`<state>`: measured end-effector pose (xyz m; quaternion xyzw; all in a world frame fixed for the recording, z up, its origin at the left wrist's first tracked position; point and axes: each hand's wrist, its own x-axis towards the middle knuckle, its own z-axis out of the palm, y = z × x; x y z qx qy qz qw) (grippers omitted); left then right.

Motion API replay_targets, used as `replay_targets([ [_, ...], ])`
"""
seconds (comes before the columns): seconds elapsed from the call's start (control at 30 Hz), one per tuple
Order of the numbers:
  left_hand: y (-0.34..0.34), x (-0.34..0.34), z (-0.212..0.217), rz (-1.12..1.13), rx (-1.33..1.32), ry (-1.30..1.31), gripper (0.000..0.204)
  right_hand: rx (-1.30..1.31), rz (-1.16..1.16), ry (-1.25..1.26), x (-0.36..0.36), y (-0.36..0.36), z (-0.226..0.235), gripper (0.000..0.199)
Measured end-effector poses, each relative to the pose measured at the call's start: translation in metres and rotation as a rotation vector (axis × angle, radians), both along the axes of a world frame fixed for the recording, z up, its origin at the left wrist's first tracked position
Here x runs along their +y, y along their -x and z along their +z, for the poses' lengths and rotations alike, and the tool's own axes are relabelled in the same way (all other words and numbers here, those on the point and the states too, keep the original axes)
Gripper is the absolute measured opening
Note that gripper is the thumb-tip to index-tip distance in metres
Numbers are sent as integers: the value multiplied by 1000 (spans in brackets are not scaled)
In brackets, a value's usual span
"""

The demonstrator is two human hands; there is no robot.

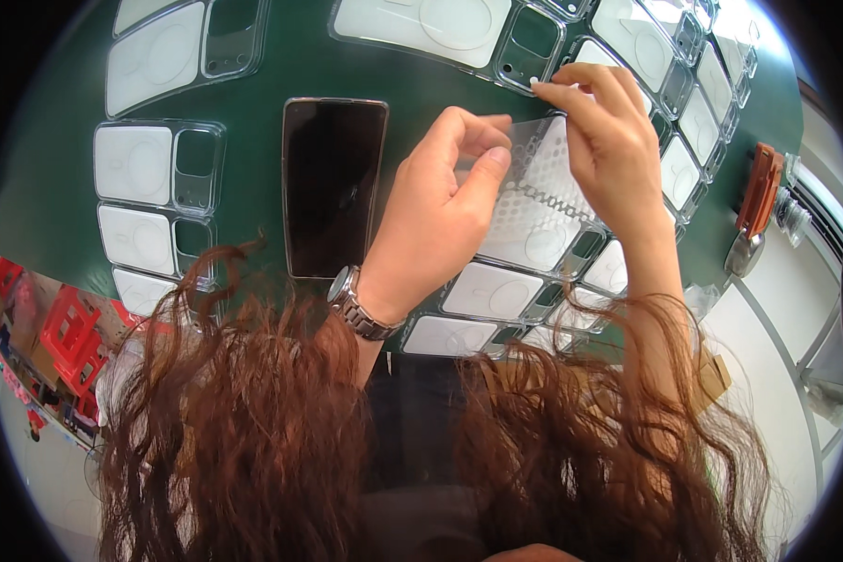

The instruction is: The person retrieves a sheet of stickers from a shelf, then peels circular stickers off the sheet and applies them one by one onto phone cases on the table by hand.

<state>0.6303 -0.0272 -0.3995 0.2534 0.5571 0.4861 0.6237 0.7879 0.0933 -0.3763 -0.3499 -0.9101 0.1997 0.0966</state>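
Observation:
A thin clear plastic sheet (pixel 510 199) with a dotted and chain-like pattern hangs between my hands, over several clear phone cases with white inserts. My left hand (pixel 443 208), with a metal watch (pixel 358 307) on its wrist, pinches the sheet's left edge between thumb and fingers. Above the sheet's upper right side is my right hand (pixel 613 145), its fingers bent and their tips drawn together; whatever they hold is too small to make out. A dark-screened phone (pixel 335 187) lies on the green table (pixel 253 117), left of my left hand.
More clear phone cases with white inserts (pixel 133 165) lie in a column at left; another (pixel 421 23) is at the far middle. Cases (pixel 698 126) overlap along the right. A brown object (pixel 761 187) sits by the table's right edge. Red stools (pixel 70 337) stand beyond at lower left.

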Motion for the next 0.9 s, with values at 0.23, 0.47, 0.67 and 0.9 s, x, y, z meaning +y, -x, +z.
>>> replay_targets([
  [0.23, 3, 0, 15, 123, -304, 116, 12, -77, -36, -68, -11, -6, 6, 39],
  [0.47, 32, -21, 29, 196, -524, 130, 10, 262, -43, 21, -50, 23, 36, 21],
  [0.67, 53, -42, 38, 220, -615, 48, 7, 292, -76, 84, -68, 53, 52, 18],
  [0.9, 106, -48, 36, 237, -762, 111, 9, 243, -89, 70, -77, 112, 61, 14],
])
